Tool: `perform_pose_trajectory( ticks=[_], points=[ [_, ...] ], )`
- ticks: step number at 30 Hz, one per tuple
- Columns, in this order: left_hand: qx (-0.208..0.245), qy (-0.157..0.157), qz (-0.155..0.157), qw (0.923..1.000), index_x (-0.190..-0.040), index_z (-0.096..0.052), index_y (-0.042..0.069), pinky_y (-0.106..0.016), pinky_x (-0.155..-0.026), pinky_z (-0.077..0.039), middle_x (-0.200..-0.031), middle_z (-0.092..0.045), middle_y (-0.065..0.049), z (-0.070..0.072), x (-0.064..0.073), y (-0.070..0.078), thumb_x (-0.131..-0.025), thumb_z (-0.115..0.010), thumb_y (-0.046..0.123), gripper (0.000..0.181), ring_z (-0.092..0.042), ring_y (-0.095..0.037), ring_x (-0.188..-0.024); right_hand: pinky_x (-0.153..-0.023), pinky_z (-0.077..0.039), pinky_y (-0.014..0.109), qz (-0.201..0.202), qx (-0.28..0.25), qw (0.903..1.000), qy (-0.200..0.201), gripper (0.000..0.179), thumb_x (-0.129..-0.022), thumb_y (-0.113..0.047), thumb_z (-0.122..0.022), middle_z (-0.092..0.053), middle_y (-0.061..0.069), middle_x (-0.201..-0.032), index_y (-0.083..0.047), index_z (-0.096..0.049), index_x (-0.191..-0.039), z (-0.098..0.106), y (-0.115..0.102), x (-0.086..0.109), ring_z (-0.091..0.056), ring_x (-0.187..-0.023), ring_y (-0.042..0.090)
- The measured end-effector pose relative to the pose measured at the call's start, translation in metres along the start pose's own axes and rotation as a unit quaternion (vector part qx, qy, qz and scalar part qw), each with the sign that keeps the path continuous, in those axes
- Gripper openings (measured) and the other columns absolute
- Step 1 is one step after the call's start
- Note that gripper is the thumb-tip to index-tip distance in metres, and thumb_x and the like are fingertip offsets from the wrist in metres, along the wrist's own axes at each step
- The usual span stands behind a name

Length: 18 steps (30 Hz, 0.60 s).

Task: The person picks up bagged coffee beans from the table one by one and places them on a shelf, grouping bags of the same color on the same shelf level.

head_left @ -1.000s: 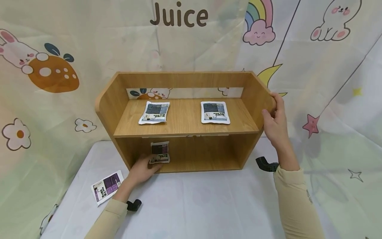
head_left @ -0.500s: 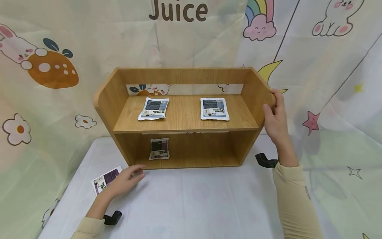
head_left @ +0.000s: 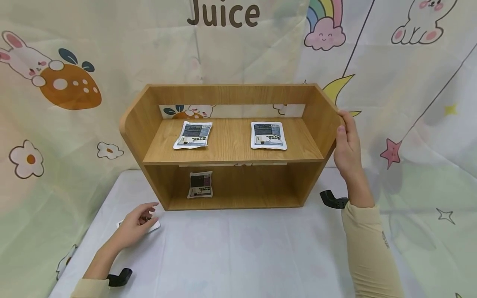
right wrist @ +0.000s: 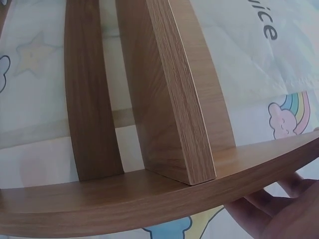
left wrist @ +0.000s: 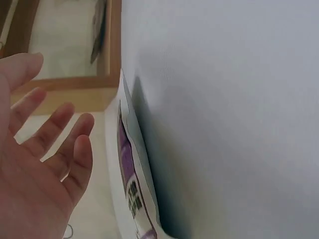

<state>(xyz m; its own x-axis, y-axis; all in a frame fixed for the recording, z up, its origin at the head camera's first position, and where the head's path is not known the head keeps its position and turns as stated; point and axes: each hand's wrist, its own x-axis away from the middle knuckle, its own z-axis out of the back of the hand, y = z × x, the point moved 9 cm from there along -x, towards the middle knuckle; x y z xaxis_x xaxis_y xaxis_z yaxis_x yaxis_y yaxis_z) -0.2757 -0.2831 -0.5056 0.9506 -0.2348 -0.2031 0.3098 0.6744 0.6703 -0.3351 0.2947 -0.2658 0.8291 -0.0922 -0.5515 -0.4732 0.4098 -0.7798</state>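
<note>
A two-level wooden shelf [head_left: 231, 162] stands on the white table. Two white-and-blue packets [head_left: 192, 134] [head_left: 268, 135] lie flat on its upper board. A dark purple packet [head_left: 200, 185] leans upright in the lower compartment. My left hand [head_left: 139, 219] hovers with relaxed, spread fingers over a purple-printed packet [head_left: 154, 226] lying on the table left of the shelf; the hand hides most of it. In the left wrist view that packet [left wrist: 130, 184] lies just beyond my open left hand [left wrist: 60, 134]. My right hand [head_left: 344, 136] grips the shelf's right side panel [right wrist: 164, 204], fingers [right wrist: 269, 214] behind it.
A cartoon-printed cloth backdrop [head_left: 56, 87] hangs close behind the shelf. Black wrist mounts [head_left: 119, 277] [head_left: 332, 200] show by both sleeves. The white tablecloth [head_left: 238, 248] stretches in front of the shelf.
My left hand let go of the dark purple packet in the lower compartment, drew back out and moved left to the packet on the table. The right hand kept its hold.
</note>
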Motion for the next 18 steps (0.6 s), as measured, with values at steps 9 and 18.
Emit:
perform_pose_trajectory(
  ticks=[9, 18],
  points=[
    [-0.015, 0.032, 0.013, 0.9993, -0.139, -0.045, 0.0, -0.061, -0.089, -0.04, -0.128, -0.048, -0.026, 0.024, 0.003, -0.031, -0.087, -0.074, 0.016, 0.061, -0.048, -0.045, -0.113, -0.101, -0.034, 0.05, -0.016, -0.006, 0.9999, 0.0, 0.041, -0.106, -0.029, -0.03, -0.038, 0.001, -0.145, -0.031, -0.034, -0.147, -0.001, 0.001, -0.001, -0.038, -0.127, 0.024],
    [-0.084, -0.037, 0.066, 0.9936, -0.14, -0.043, 0.001, -0.068, -0.092, -0.034, -0.137, -0.043, -0.032, 0.019, 0.011, -0.06, -0.086, -0.073, 0.039, 0.073, -0.039, -0.053, -0.123, -0.101, -0.035, 0.056, -0.022, -0.005, 0.9997, -0.007, 0.041, -0.107, -0.029, -0.028, -0.035, 0.001, -0.146, -0.031, -0.034, -0.147, 0.001, 0.002, -0.001, -0.039, -0.127, 0.03]
  ],
)
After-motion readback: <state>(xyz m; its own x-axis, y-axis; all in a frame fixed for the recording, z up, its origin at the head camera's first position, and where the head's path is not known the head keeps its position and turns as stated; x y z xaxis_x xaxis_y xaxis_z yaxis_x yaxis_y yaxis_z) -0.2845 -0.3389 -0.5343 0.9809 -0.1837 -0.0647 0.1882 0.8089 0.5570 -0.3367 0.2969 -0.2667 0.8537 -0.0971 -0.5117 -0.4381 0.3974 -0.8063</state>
